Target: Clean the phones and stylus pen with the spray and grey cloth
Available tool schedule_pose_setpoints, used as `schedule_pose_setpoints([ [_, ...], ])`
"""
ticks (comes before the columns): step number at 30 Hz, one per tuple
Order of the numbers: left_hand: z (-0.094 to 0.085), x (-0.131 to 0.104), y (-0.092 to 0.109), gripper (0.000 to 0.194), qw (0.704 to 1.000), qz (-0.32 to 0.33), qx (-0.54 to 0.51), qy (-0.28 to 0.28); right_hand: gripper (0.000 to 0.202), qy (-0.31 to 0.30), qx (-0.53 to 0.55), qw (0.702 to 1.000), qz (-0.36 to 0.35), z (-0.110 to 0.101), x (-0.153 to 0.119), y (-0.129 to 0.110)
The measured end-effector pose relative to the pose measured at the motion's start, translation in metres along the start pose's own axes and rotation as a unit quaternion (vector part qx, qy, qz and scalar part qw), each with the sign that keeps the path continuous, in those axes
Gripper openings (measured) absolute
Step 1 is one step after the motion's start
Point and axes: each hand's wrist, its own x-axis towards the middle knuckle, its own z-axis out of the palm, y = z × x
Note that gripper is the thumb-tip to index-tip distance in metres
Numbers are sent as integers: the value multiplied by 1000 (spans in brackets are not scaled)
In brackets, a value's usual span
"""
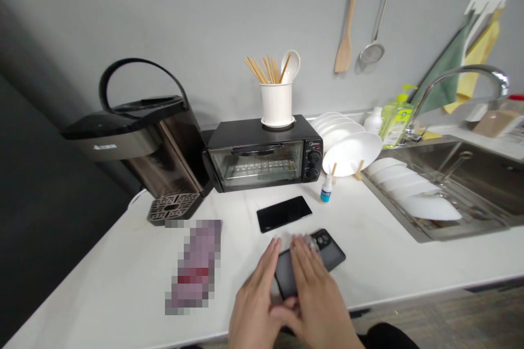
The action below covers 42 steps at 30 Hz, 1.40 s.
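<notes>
A dark phone point(333, 255) lies back up on the white counter, its camera block at the far right corner. My right hand point(315, 289) rests across it with fingers stretched flat and close together. Beside the phone's left end is my left hand point(256, 297), its fingers also straight. The two thumbs meet near the phone's front edge. Some clear, crinkled material point(313, 244) shows around the right fingertips; its kind cannot be made out. Just behind lies a second phone point(284, 214) with a black screen facing up.
A small bottle point(326, 190) stands before the white plates point(352, 152). Behind are a toaster oven point(262, 158) carrying a utensil cup point(277, 103), and a drink dispenser point(139, 142). A blurred purple item point(198, 264) lies left. The sink point(483, 174) is right.
</notes>
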Motion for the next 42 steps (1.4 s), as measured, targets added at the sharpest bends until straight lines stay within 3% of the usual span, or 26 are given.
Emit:
schedule_pose_setpoints([
  [2,1,-1,-5,109,1000,-7,-9,-7,84,12,18,997,-70,7,-4,-11],
  [5,4,-2,-7,110,999,-38,-24,-9,74,-1,25,994,-109,-3,-24,6],
  [8,8,-1,-4,111,998,-52,-33,-10,95,-37,20,998,-43,-25,-34,40],
  [10,9,-1,-2,111,998,-56,-32,3,104,-37,6,999,17,-31,-27,49],
  [13,7,-1,-4,106,998,-53,-27,22,106,-6,-6,998,68,-16,-3,28],
  [17,3,-1,-14,108,1000,-14,-13,-9,107,-13,44,999,-14,10,10,-18],
  [19,3,-1,-16,112,999,-22,-10,-21,100,-20,57,996,-72,10,0,-20],
  [21,4,0,-13,112,999,-47,-17,-17,99,-20,47,994,-92,1,-14,-5],
  [25,4,1,-1,110,997,-64,-37,-7,98,-37,-22,999,20,-18,-13,32],
  [28,2,0,1,110,998,-54,-41,-1,94,-32,-31,996,71,-14,17,27],
  [32,-1,-2,-5,102,998,-30,-46,-7,88,-92,60,992,-60,-8,31,-2],
  [34,-1,-3,-7,107,998,-41,-46,-9,94,-97,72,985,-123,-14,13,-3],
  [36,0,-3,-6,114,997,-59,-44,-5,99,-82,37,986,-143,-22,-13,11],
  [39,2,-2,-1,115,997,-67,-37,0,100,-58,-51,996,-54,-35,-35,44],
  [42,4,1,2,112,997,-72,-29,-4,96,-18,-97,993,69,-32,-21,55],
])
